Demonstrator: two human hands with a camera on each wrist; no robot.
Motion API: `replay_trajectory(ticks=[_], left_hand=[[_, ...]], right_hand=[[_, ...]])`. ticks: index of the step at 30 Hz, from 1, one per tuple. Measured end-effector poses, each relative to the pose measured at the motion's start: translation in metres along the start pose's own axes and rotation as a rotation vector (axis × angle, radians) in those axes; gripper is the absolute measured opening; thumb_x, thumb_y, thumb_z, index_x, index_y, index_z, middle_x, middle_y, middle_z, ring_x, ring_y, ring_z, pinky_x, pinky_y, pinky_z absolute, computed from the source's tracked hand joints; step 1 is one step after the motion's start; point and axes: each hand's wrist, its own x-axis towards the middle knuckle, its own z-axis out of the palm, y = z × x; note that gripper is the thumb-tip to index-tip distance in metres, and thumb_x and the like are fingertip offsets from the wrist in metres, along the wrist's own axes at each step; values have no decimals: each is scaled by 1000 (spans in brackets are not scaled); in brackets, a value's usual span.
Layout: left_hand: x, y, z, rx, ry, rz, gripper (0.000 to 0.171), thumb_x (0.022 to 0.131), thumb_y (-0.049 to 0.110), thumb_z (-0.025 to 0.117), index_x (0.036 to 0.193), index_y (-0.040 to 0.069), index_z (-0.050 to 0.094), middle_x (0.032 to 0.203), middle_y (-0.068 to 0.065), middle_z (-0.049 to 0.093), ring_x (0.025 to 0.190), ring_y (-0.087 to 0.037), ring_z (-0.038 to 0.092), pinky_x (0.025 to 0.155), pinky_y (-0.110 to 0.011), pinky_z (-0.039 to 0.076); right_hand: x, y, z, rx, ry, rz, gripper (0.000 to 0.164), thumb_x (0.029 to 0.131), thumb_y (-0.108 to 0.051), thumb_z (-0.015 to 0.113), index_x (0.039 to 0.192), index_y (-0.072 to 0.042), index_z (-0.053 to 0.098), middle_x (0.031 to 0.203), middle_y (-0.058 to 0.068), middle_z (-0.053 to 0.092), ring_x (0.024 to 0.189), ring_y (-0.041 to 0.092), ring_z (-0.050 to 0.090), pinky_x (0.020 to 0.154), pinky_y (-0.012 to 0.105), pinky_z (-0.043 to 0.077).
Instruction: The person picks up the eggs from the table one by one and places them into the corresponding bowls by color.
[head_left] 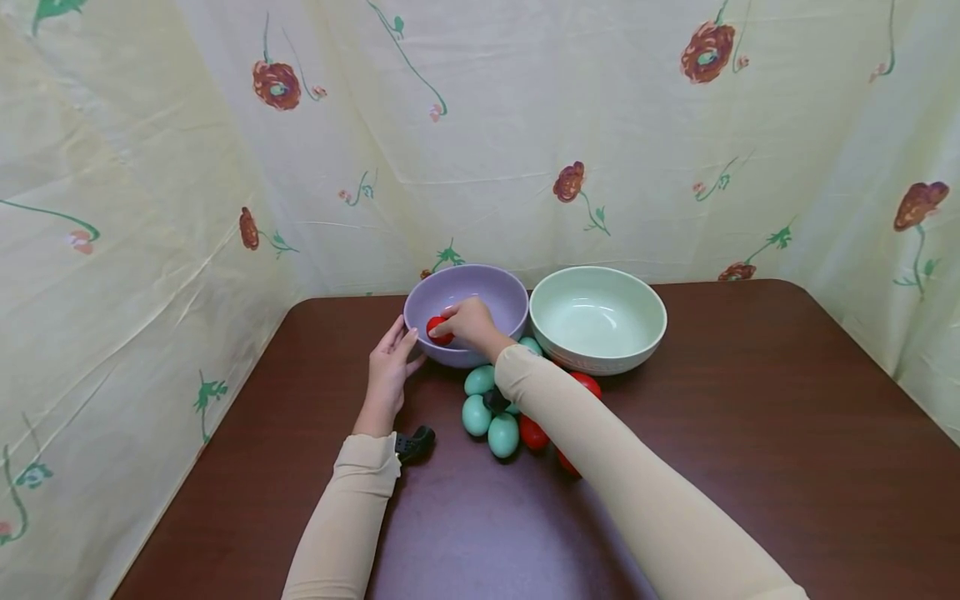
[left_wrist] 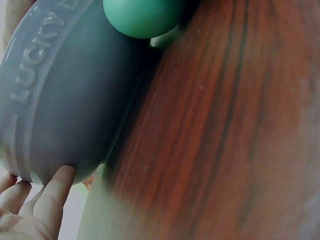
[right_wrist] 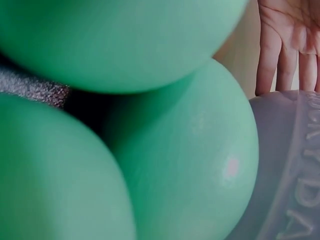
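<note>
Over the inside of a purple bowl (head_left: 495, 289), my right hand (head_left: 474, 325) pinches a red egg (head_left: 435, 330) between thumb and fingers. My left hand (head_left: 387, 377) rests against the bowl's left outer side, fingers fairly straight; the left wrist view shows its fingertips (left_wrist: 64, 176) touching the bowl wall (left_wrist: 75, 95). Beneath the right forearm, several light green eggs (head_left: 503, 435) and several red eggs (head_left: 533, 434) lie on the table, some partly hidden by the sleeve. Green eggs (right_wrist: 195, 160) fill much of the right wrist view, where the right hand does not show.
A pale green bowl (head_left: 588, 312) stands to the right of the purple one, near the table's back edge. The dark brown table (head_left: 750, 400) meets a flowered cloth (head_left: 480, 142) behind it and at the sides. A black wrist strap (head_left: 415, 445) is on the left wrist.
</note>
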Motion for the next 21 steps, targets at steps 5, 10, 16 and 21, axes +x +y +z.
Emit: replay_trajectory(ticks=[5, 10, 16, 21], left_hand=[[0, 0, 1, 5, 5, 1, 60, 101, 27, 59, 156, 21, 35, 164, -3, 30, 143, -22, 44, 108, -48, 46], [-1, 0, 0, 14, 14, -6, 59, 101, 28, 59, 155, 22, 36, 163, -1, 31, 142, -21, 45, 107, -46, 48], [-1, 1, 0, 14, 10, -6, 60, 101, 29, 59, 155, 22, 35, 164, -1, 30, 143, -21, 44, 107, -46, 47], [-2, 1, 1, 19, 17, -15, 60, 100, 30, 60, 155, 23, 37, 163, 0, 32, 142, -21, 45, 106, -45, 48]], right_hand=[[3, 1, 0, -21, -13, -9, 44, 84, -16, 80, 123, -1, 69, 120, 15, 72, 105, 27, 61, 96, 34, 57], [6, 2, 0, -30, -19, -10, 44, 83, -16, 81, 122, 1, 70, 119, 15, 72, 105, 27, 60, 95, 32, 57], [3, 0, -1, -33, -15, -7, 43, 82, -16, 82, 119, 0, 71, 116, 13, 73, 101, 23, 61, 89, 27, 57], [2, 1, -2, -32, -36, -6, 45, 83, -17, 81, 123, 0, 69, 120, 14, 71, 106, 25, 58, 91, 28, 55]])
